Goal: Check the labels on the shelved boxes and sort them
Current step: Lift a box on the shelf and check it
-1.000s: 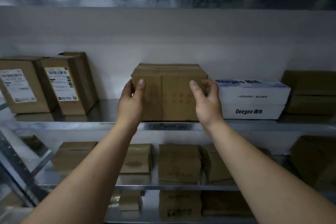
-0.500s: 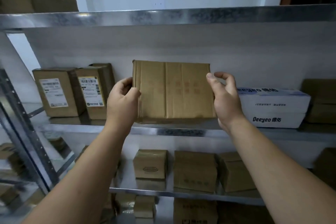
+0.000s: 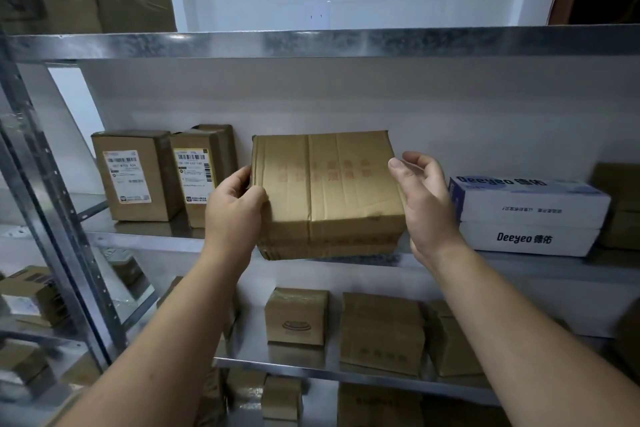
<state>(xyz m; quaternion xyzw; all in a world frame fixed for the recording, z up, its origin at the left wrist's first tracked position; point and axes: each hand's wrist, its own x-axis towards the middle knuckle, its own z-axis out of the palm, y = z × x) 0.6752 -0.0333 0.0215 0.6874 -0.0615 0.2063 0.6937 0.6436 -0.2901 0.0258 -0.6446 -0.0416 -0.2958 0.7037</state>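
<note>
A person holds a brown cardboard box [image 3: 327,194] up in front of the middle shelf [image 3: 145,241], tipped so its wide face looks back at them. The left hand [image 3: 235,215] grips the left edge of the box, with the thumb on the front and the other fingers tucked behind. The right hand [image 3: 427,204] is at the right edge with its fingers loosely curled and partly spread, and the thumb tip rests by the right edge. It looks more like it steadies the box than squeezes it, and I cannot tell how hard it presses. The box is likely tilted this way so a label can be found, but this face shows only faint red print and a strip of tape, and no white sticker. To the left on the same shelf stand 2 boxes with white stickers, a labelled box [image 3: 133,177] and a second labelled box [image 3: 197,177], both turned so their stickers face out. That is probably how sorted boxes should sit. To the right, near the right hand, lie 2 white Deeyeo boxes [image 3: 526,218], one on top of the other. The lower shelf [image 3: 301,367] holds more small brown boxes. The held box probably needs turning again to find its label.
</note>
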